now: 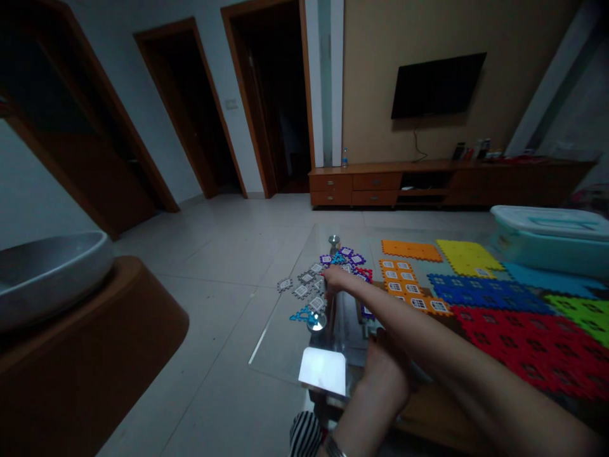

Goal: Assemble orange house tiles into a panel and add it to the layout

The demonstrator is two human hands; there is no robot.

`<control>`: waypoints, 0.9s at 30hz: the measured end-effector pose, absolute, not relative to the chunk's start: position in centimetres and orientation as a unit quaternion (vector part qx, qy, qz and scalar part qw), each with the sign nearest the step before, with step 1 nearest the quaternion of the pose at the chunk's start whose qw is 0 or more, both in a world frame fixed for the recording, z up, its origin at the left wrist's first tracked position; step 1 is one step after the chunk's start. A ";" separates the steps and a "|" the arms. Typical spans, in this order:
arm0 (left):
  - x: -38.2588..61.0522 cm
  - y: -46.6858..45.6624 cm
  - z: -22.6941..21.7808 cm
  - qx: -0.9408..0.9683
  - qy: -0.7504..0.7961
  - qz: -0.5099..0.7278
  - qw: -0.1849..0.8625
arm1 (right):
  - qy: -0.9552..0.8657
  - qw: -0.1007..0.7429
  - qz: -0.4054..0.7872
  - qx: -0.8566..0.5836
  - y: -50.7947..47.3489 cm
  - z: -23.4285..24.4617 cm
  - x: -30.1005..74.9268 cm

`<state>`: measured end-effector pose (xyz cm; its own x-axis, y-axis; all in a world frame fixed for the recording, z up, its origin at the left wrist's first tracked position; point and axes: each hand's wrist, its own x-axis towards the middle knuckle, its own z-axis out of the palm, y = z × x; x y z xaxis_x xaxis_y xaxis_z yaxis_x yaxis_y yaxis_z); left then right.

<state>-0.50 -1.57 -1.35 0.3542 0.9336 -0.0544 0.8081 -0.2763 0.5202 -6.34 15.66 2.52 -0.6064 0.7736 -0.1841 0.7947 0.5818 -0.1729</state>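
My right arm reaches across from the right, and my right hand (335,279) is over the far left of the glass table (276,336). Its fingers look curled together among loose puzzle-edged tiles; what they pinch, if anything, is too small to make out. Grey window tiles (301,291) lie just left of this hand, with purple window tiles (356,259) beyond it. Light-blue pieces (301,315) sit nearer. Below my right forearm is my left hand (386,365), a bracelet on its wrist. Its fingers are dark and partly covered, beside purple and grey-green pieces.
On the table's right side lie flat orange (412,250), yellow (469,254), blue (485,292), red (523,343) and green tile sheets. A lidded teal box (547,244) stands behind them. A white card-like piece (323,370) is at the near left corner. A metal basin (57,266) is far left.
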 end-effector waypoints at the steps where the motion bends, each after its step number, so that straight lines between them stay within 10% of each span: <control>1: -0.6 -1.6 -1.1 0.793 0.550 0.121 0.231 | 0.887 0.044 -0.117 0.444 15.3 2.7 -6.0; 12: -3.8 -1.1 1.9 0.774 0.594 0.074 0.207 | 0.875 -0.110 -0.134 0.453 8.8 3.7 10.7; 27: -1.7 -1.3 1.2 0.807 0.560 0.014 0.185 | 0.861 -0.072 -0.210 0.458 1.4 -1.7 20.3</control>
